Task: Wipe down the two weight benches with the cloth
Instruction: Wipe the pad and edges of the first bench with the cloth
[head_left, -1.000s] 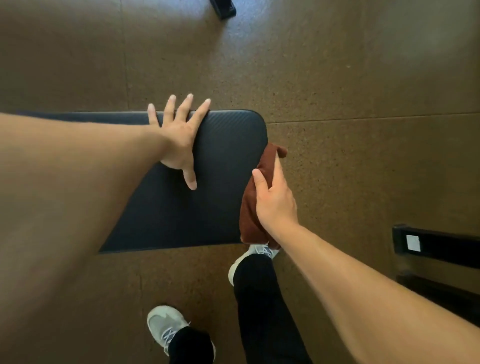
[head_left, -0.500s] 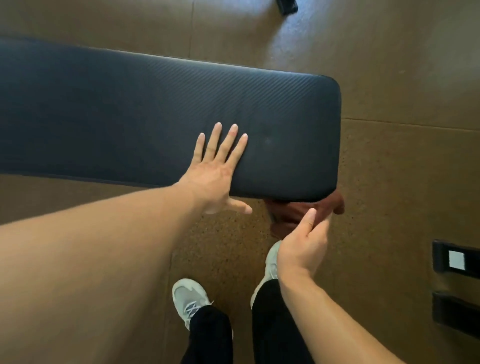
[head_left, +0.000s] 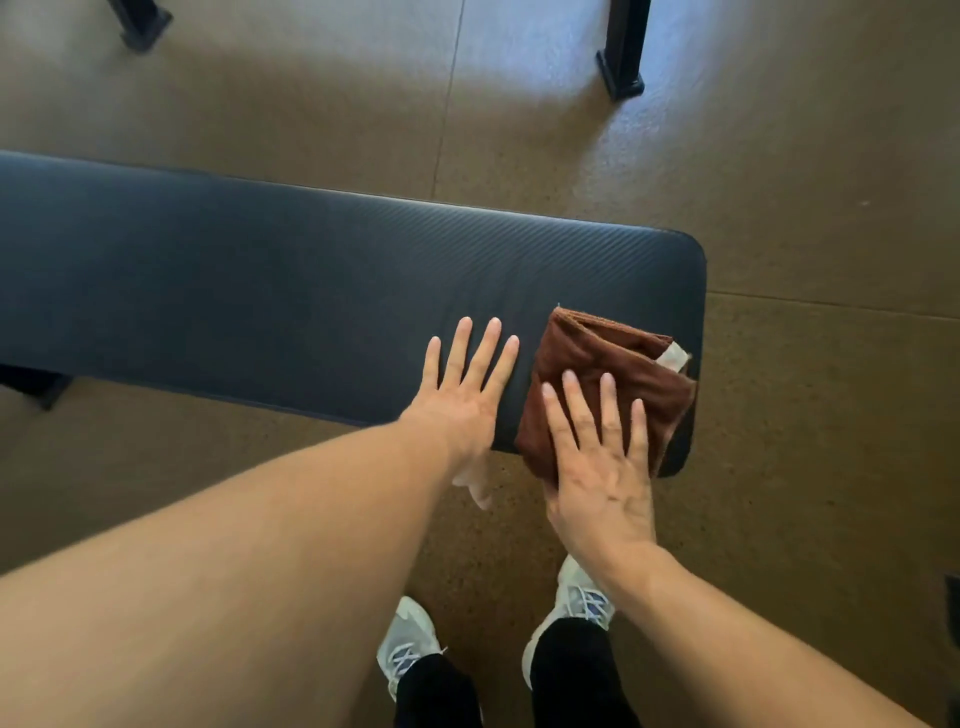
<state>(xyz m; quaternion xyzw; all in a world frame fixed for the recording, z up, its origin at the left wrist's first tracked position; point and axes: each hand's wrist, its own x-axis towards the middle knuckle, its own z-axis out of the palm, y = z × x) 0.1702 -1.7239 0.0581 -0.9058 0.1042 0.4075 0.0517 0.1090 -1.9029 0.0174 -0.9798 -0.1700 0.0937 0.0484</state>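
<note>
A person leans over a dark padded weight bench (head_left: 291, 291), seen from a head-worn camera looking down. The right hand (head_left: 597, 457) lies flat with fingers straight and slightly spread, pressing a folded brown cloth (head_left: 608, 358) onto the bench's top near its right end. The cloth sits under and ahead of that hand's fingers, its far edge and a pale tag showing beyond the fingertips, its near edge draped over the bench's front side below the palm. Just beside it, to the left, the left hand (head_left: 467, 395) rests palm-down on the bare padding, fingers straight and fanned apart, close to the cloth's left edge; whether the two touch cannot be told. The thumb hangs past the front edge of the bench. Below, two white sneakers (head_left: 408, 639) and black trouser legs (head_left: 571, 675) stand on the brown speckled floor (head_left: 805, 415). Two black equipment feet (head_left: 621, 78) stand at the top of the view.
</note>
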